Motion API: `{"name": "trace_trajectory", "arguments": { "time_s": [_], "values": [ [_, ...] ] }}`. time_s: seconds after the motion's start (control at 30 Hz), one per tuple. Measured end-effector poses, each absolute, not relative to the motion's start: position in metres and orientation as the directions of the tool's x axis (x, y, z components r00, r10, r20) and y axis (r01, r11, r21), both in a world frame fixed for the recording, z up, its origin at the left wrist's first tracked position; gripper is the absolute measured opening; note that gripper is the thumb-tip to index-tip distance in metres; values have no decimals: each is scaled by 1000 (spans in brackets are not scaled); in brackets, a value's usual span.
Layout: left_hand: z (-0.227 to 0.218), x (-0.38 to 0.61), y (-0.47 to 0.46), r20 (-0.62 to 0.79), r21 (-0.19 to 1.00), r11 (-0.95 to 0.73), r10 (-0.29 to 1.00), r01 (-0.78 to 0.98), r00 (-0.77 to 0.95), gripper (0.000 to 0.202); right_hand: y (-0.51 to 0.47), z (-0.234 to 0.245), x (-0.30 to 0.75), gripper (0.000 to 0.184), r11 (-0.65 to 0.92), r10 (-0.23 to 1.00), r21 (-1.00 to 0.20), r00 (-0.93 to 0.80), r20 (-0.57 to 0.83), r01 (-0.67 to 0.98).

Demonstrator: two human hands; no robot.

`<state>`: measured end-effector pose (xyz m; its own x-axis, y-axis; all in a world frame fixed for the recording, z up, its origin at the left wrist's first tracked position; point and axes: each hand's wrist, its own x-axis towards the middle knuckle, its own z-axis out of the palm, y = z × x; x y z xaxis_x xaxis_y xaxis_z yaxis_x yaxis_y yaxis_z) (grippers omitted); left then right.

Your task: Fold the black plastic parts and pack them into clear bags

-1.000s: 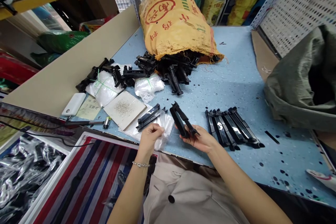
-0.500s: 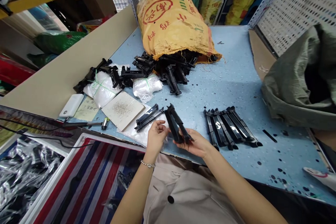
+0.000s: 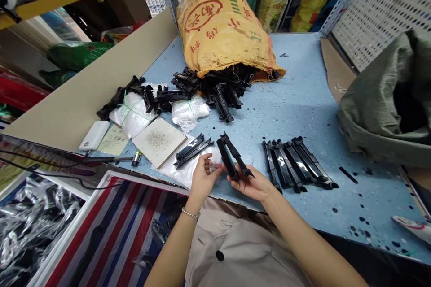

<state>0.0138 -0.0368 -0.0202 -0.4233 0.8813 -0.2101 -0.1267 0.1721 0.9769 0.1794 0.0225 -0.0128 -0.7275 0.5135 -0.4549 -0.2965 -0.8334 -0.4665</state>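
Note:
My right hand [image 3: 251,184] is closed around the lower end of a pair of long, narrow black plastic parts [image 3: 232,154], which point up and away over the table edge. Just left of them, my left hand [image 3: 204,177] is pinched on a bit of clear plastic bag [image 3: 213,167]. Beyond that hand, another black pair [image 3: 192,150] lies on a stack of clear bags [image 3: 178,176]. To the right of my right hand, several black parts [image 3: 296,166] rest side by side on the blue table.
A yellow woven sack [image 3: 225,27] spills black parts [image 3: 222,98] at the back. Tied bundles of clear bags [image 3: 133,114], a square board [image 3: 159,141], a white power bank [image 3: 94,135] and a screwdriver-like tool [image 3: 114,159] lie left. A grey-green sack [image 3: 377,112] stands right.
Both hands and the held black pair have shifted slightly right. Clear plastic now shows more plainly at my left fingertips, a little apart from the pair.

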Motion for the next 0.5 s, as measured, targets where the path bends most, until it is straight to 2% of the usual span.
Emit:
{"name": "trace_trajectory", "arguments": {
  "time_s": [0.13, 0.27, 0.43, 0.5],
  "values": [
    [-21, 8, -39, -232, 973, 206, 869, -105, -437, 36, 25, -7, 189, 18, -828, 506, -487, -745, -435, -279],
    [-20, 8, -37, -219, 974, 214, 844, -68, -490, 38, 23, -6, 188, 16, -830, 494, -499, -741, -454, -247],
    [-15, 11, -36, -289, 943, 197, 886, -268, -364, 44, 20, -13, 169, 16, -835, 509, -485, -699, -502, -260],
    [-12, 6, -40, -296, 934, 171, 863, -313, -410, 41, 21, -16, 165, 15, -830, 525, -484, -682, -509, -278]
  ]
}}
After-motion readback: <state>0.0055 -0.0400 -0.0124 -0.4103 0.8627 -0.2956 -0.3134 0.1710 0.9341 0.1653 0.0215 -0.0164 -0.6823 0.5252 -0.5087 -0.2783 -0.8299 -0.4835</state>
